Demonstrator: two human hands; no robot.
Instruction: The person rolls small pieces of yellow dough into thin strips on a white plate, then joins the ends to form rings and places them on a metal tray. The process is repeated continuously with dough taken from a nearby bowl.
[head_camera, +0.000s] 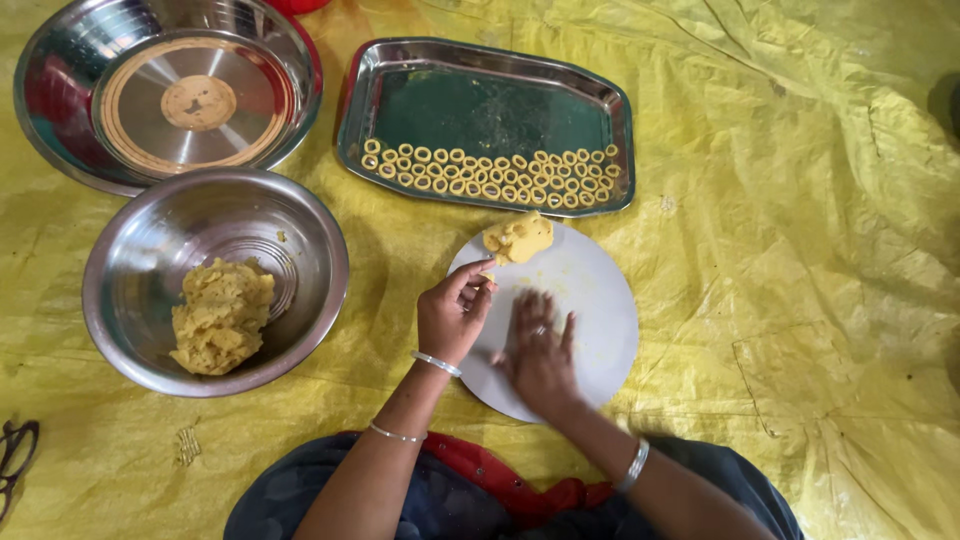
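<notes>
crinkled yellow plastic sheet (800, 300) covers the floor. on it: round white board (590, 300) near centre, rectangular steel tray (480, 110) w/ rows of small dough rings behind it, steel bowl (130, 290) w/ yellow dough at left, wide round steel plate (60, 60) top left.

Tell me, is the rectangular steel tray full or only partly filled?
Partly filled. The tray holds small dough rings in rows along its near edge only; the rest of its floor is bare metal.
</notes>
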